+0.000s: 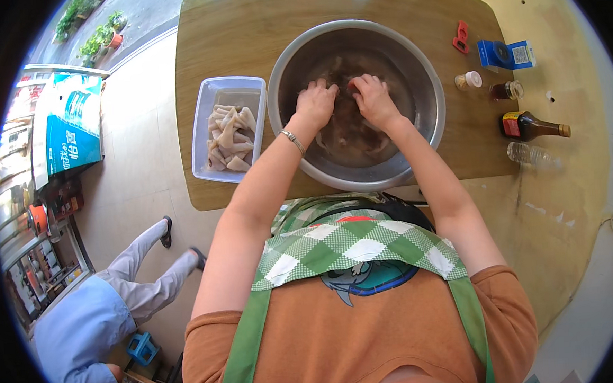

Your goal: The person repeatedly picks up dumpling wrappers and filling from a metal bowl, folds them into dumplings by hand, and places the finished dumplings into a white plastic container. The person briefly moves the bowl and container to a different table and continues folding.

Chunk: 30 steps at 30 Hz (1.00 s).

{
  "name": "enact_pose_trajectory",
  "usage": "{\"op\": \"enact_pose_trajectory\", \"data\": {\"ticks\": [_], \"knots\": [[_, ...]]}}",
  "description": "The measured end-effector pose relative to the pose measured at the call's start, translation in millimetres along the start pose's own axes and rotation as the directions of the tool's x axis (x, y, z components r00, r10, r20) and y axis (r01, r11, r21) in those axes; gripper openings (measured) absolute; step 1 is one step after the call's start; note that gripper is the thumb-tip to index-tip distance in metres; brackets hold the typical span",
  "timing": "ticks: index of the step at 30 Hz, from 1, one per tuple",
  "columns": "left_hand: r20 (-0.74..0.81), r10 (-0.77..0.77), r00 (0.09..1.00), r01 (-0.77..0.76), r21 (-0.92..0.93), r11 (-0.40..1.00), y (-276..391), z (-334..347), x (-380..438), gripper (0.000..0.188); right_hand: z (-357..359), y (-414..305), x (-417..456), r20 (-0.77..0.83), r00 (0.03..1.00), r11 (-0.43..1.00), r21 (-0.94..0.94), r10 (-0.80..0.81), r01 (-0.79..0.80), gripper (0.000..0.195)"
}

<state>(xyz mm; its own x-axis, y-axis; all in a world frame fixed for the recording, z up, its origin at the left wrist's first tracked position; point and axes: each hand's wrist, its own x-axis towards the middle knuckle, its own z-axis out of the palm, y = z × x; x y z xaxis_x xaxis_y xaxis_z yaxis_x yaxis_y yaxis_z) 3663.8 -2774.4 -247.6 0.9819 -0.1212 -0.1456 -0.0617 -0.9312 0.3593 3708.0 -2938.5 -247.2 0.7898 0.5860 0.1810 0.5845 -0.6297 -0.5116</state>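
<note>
A wide stainless-steel basin (436,109) holds cloudy brownish water with pale, soft pieces of raw food (337,138) under the surface. Over its middle, my left hand (316,102) reaches down with the fingertips at the water, a metal bracelet on the wrist. Close by on the right, my right hand (373,98) has its fingers curled, and something reddish shows at the fingertips. The murk hides whether either hand grips a piece. Left of the basin, a white plastic tub (197,145) contains a heap of pale cut strips (231,135), perhaps squid.
The wooden table (225,34) carries a red bottle opener (461,37), a toothpick jar (468,81), a small dark jar (506,91), a sauce bottle (534,126) and a clear plastic bottle (531,155) along its right side. A person (85,333) in a blue top stands at lower left.
</note>
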Motion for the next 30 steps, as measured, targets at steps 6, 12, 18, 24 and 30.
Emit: {"op": "enact_pose_trajectory", "data": {"ticks": [6, 12, 18, 24, 30], "knots": [[0.105, -0.225, 0.969, 0.243, -0.575, 0.781, -7, -16, -10, 0.014, -18, -19, -22, 0.053, 0.991, 0.940, 0.314, 0.125, -0.135, 0.024], [0.323, -0.355, 0.877, 0.205, -0.921, -0.331, 38, -41, -64, 0.020, -32, -68, -35, 0.185, 0.955, 0.724, 0.623, 0.231, -0.295, 0.025], [0.251, -0.415, 0.874, 0.022, -0.875, -0.484, 71, -57, -93, 0.019, -58, -66, -29, 0.006, 0.997, 0.769, 0.636, 0.074, -0.060, 0.013], [-0.326, -0.522, 0.788, -0.327, -0.940, 0.093, 88, -52, -102, 0.017, -80, -50, -14, -0.019, 0.997, 0.797, 0.602, 0.076, -0.049, 0.013], [-0.420, -0.432, 0.798, -0.383, -0.907, 0.176, 95, -66, -106, 0.018, -95, -53, -18, 0.315, 0.948, 0.474, 0.828, 0.049, -0.300, 0.013]]}}
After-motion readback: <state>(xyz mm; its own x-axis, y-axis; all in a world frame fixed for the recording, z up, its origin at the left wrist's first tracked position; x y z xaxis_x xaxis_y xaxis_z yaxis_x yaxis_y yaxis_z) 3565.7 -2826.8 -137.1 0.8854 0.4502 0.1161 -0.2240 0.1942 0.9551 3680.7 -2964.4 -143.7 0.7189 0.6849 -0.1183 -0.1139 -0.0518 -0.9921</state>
